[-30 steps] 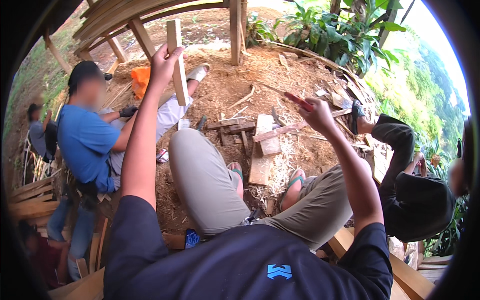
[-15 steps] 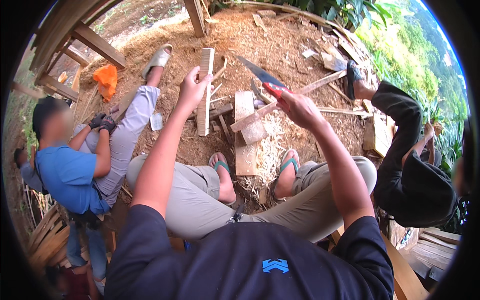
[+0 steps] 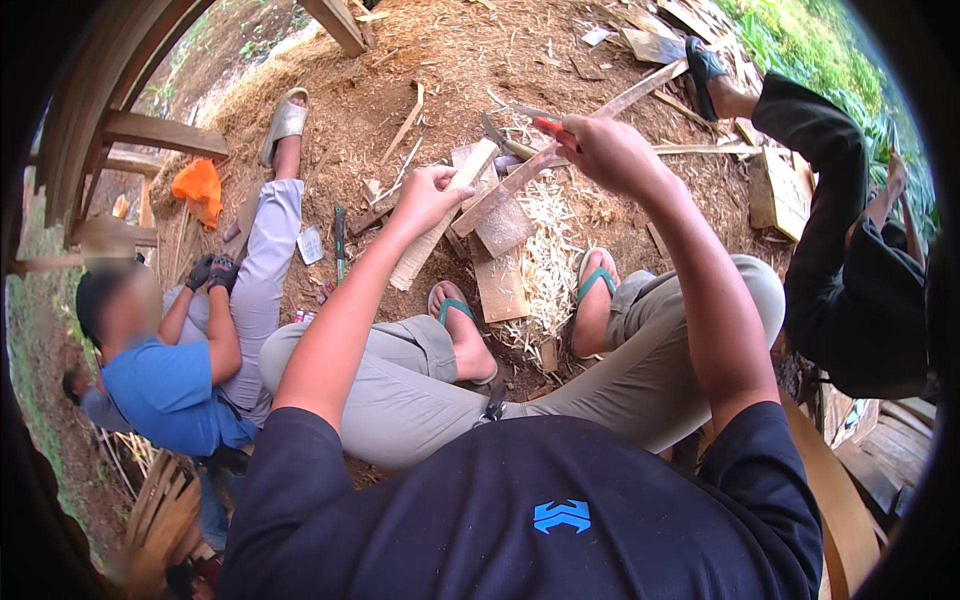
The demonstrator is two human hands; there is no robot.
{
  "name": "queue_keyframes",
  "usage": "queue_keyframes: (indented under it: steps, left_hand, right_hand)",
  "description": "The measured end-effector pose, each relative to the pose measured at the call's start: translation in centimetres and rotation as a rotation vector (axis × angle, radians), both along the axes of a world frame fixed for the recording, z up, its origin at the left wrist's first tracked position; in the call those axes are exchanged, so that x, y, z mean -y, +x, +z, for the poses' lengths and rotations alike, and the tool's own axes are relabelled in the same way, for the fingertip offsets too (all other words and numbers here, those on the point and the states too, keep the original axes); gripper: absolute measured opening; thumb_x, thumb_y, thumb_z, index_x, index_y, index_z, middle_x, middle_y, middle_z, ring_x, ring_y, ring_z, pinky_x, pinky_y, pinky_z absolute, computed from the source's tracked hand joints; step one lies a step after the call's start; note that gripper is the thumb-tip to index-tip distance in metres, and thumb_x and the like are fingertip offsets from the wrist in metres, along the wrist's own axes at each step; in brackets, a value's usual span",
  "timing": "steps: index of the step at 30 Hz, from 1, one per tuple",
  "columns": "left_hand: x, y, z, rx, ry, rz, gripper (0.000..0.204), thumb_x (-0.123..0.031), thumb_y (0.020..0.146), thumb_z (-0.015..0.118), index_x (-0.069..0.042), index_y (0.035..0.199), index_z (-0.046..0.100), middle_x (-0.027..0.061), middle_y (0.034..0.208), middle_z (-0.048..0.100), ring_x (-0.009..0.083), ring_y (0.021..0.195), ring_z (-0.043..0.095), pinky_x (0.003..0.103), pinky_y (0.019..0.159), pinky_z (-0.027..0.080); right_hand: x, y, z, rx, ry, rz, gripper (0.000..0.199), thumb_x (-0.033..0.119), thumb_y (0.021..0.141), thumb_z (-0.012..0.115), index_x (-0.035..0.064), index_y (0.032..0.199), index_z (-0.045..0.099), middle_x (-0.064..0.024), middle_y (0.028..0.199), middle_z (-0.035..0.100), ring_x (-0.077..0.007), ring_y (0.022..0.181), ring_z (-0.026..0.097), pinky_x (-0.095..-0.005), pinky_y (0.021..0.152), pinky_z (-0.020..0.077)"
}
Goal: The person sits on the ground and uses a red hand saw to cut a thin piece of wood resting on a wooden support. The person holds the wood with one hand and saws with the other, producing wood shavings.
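My left hand (image 3: 430,200) is closed round a pale, squared wooden strip (image 3: 422,255), which slants with its upper end away from me. In my right hand (image 3: 615,158) is a red-handled handsaw (image 3: 552,127). Its blade appears nearly edge-on and points left, a little beyond the strip's far end. I cannot tell whether the two touch. Below and between my hands a wooden block (image 3: 502,290) lies on the ground in front of my sandalled feet. A long thin stick (image 3: 512,188) crosses over it. Near the blade, a curved metal tool (image 3: 491,128) is partly hidden.
Wood shavings (image 3: 548,215) cover the ground beside the block. A person in blue (image 3: 165,385) sits at left near an orange bag (image 3: 197,192); another in dark clothes (image 3: 850,300) sits at right. A green-and-black handled tool (image 3: 340,245) and a timber piece (image 3: 777,192) lie around.
My left hand has lowered the strip and tilted it from upright to slanting. My right hand has turned the handsaw leftward, toward the strip's far end. The view has shifted slightly.
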State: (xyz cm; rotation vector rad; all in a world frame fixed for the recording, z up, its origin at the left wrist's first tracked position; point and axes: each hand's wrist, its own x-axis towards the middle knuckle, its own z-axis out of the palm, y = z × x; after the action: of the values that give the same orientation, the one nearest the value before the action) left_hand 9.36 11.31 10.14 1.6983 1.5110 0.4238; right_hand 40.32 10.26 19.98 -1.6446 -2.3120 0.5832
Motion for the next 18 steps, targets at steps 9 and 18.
queue_keyframes:
  steps: [9, 18]
  left_hand:
    - [-4.7, 6.9, -5.3, -0.193, -0.117, -0.212, 0.038, -0.027, 0.099, 0.063, 0.001, 0.126, 0.067, 0.0169, 0.107, 0.073, 0.0248, 0.097, 0.069, 0.037, 0.087, 0.052]
    - [-6.9, 10.3, -9.5, -0.481, 0.040, -0.405, 0.043, -0.030, 0.101, 0.056, 0.002, 0.129, 0.064, 0.0250, 0.123, 0.067, 0.0398, 0.119, 0.062, 0.045, 0.103, 0.047]
  right_hand:
    - [-0.8, 0.5, 4.9, 0.051, -0.027, -0.057, 0.019, 0.014, 0.096, 0.056, 0.0033, 0.093, 0.072, -0.0151, 0.086, 0.073, -0.0288, 0.077, 0.073, -0.0455, 0.073, 0.0581]
    - [-1.6, 1.9, 4.1, -0.013, 0.055, -0.019, 0.017, 0.005, 0.082, 0.056, 0.0007, 0.088, 0.072, -0.0192, 0.079, 0.069, -0.0358, 0.073, 0.070, -0.0483, 0.068, 0.0548]
